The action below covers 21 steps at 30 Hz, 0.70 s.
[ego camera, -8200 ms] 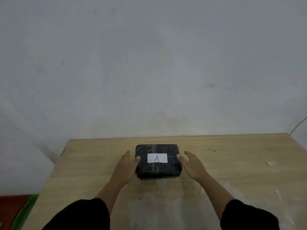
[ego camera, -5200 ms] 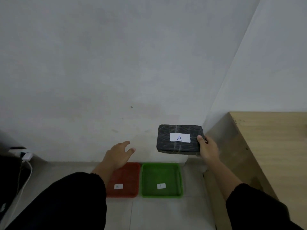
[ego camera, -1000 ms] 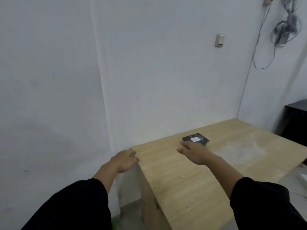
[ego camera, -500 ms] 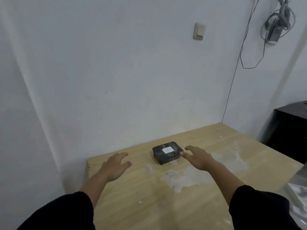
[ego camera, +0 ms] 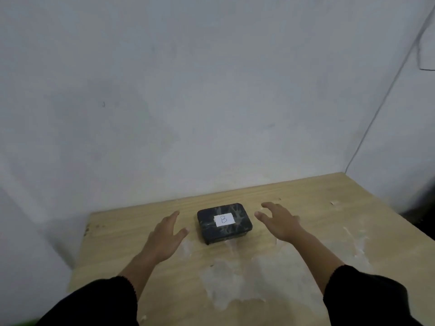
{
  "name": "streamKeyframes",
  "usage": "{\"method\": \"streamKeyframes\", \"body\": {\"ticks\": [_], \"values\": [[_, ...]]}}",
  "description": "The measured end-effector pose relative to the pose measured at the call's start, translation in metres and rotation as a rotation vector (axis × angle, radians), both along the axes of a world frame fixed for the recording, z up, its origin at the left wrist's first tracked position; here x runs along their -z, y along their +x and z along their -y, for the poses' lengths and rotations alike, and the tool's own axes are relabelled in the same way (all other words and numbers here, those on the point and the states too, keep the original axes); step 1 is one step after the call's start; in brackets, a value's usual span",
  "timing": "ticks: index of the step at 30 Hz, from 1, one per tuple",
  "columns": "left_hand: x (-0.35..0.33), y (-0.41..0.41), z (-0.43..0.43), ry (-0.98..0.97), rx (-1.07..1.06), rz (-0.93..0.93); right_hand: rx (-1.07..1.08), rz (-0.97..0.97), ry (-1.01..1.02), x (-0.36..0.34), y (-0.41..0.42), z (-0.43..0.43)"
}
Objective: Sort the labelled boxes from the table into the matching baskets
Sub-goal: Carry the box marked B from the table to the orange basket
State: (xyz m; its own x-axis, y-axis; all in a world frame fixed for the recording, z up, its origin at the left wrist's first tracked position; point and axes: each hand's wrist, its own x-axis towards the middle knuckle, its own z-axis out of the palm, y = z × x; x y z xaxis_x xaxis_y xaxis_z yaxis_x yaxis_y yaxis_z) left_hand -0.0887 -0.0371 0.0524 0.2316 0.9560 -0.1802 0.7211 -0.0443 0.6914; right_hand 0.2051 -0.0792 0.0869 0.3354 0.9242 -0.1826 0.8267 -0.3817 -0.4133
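Head view: one black box is seen flat on the wooden worktop, its white label marked "B" facing up. The left hand is held just to the left of the box, fingers spread and extended, nothing gripped; a narrow gap is noted between the thumb tip and the box's near left corner. The right hand is held just to the right, fingers spread and slightly curled, nothing gripped, tips near the box's right edge but not touching as far as can be told. The box thus lies between the two sets of fingertips.

Progress: the "B" box is not yet lifted; the reach is judged to be under way. No baskets are visible, so nothing can be said of boxes already sorted. Remaining, by judgement: closing on the box, carrying it, placing it in the basket marked B. No other boxes are seen on the worktop
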Motion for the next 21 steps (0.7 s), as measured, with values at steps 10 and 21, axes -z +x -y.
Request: {"method": "streamKeyframes", "body": {"ticks": [10, 21], "values": [[0.056, 0.071, -0.012, -0.135, -0.265, 0.066, -0.219, -0.138, -0.156, 0.071, 0.06, -0.067], [0.102, 0.1, -0.048, -0.282, -0.468, 0.261, -0.294, -0.109, -0.245, 0.133, 0.05, -0.099]]}}
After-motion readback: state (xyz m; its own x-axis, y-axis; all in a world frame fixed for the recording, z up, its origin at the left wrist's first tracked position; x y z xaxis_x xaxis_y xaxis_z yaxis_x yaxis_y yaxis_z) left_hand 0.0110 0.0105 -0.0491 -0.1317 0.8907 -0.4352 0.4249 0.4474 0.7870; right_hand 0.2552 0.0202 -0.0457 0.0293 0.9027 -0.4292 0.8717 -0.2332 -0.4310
